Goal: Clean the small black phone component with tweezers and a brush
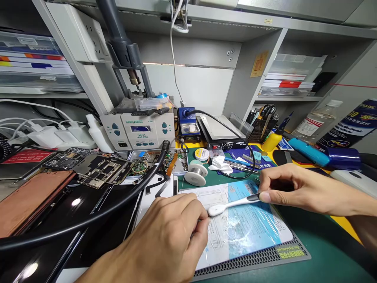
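Note:
A white tool with a rounded, spoon-like head and a black tip (232, 204) lies slantwise above a blue and white printed sheet (250, 228). My right hand (297, 192) pinches its black end between thumb and fingers. My left hand (173, 232) is closed at the sheet's left part, thumb and forefinger meeting right by the white rounded head. Whatever those left fingertips hold is too small to make out. Beneath the sheet is a grey pad with a honeycomb edge (253, 261).
A solder spool (196, 173) stands behind the sheet. Circuit boards (97, 169) and a black hose (123, 204) lie left, before a grey soldering station (141, 129). Blue-handled tool (309, 151), yellow bottle (271, 140) and dark can (347, 125) are at right.

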`<state>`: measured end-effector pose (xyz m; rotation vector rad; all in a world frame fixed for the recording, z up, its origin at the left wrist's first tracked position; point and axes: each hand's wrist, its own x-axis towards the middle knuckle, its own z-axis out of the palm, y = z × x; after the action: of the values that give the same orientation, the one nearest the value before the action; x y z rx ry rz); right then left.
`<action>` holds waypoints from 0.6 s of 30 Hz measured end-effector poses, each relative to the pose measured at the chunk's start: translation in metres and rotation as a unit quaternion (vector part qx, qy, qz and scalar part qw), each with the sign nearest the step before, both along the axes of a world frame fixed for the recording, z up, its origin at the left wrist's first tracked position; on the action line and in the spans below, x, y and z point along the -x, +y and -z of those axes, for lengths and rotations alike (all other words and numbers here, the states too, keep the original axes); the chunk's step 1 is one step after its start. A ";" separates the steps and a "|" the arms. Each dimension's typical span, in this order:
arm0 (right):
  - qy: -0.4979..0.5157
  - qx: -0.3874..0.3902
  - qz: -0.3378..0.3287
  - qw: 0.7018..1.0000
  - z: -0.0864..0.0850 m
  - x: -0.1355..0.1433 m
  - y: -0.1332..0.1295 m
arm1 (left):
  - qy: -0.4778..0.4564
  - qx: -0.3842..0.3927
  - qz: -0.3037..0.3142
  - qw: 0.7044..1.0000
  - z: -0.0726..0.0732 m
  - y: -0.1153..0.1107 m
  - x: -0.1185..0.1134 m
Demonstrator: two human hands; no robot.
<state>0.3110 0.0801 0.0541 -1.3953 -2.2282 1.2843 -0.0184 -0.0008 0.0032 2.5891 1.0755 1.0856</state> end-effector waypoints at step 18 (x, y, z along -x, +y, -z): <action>-0.020 0.016 -0.002 1.000 -0.003 -0.008 0.000 | 0.003 0.012 0.005 1.000 0.001 0.002 0.001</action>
<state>0.3190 0.0798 0.0573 -1.4422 -2.2461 1.3108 -0.0194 0.0008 0.0018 2.5790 1.0688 1.0562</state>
